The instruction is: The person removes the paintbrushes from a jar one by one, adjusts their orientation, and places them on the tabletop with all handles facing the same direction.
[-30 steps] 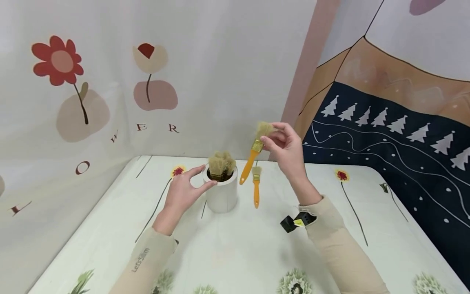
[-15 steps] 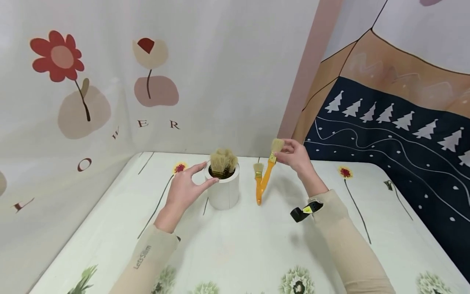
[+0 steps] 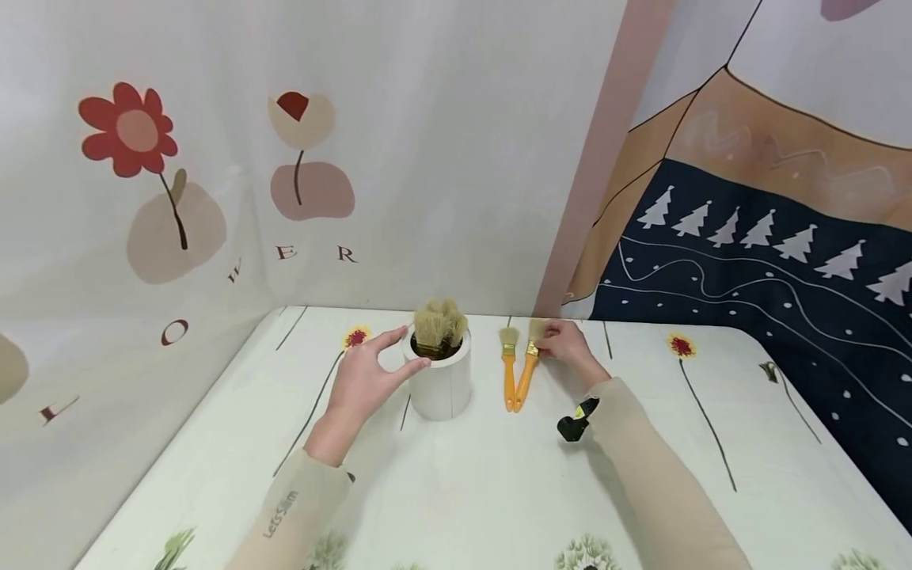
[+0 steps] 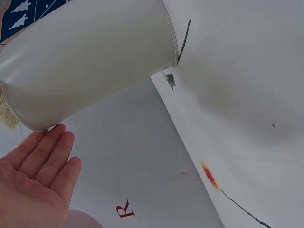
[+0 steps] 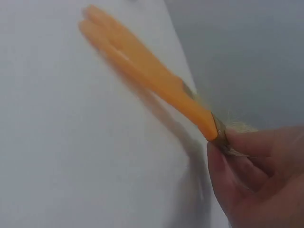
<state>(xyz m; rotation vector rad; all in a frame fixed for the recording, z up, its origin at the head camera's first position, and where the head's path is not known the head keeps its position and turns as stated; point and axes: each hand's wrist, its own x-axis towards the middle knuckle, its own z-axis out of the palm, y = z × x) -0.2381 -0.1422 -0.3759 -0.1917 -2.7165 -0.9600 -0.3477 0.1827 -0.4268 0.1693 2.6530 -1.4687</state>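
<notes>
The left hand (image 3: 356, 380) touches the white pot (image 3: 442, 392) with spread fingers, while the right hand (image 3: 564, 343) pinches one brush (image 3: 526, 380) beside another brush (image 3: 508, 369) on the surface (image 3: 456, 491), apparently placing it, so loosening that pinch seems called for.

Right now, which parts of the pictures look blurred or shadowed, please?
Head view: bright and mostly crisp, with a soft shadow beside the right sleeve; left wrist view: a diffuse shadow spreads over the tabletop near the white pot; right wrist view: hazy, the brush in the right hand soft-edged, a shadow beneath it.
</notes>
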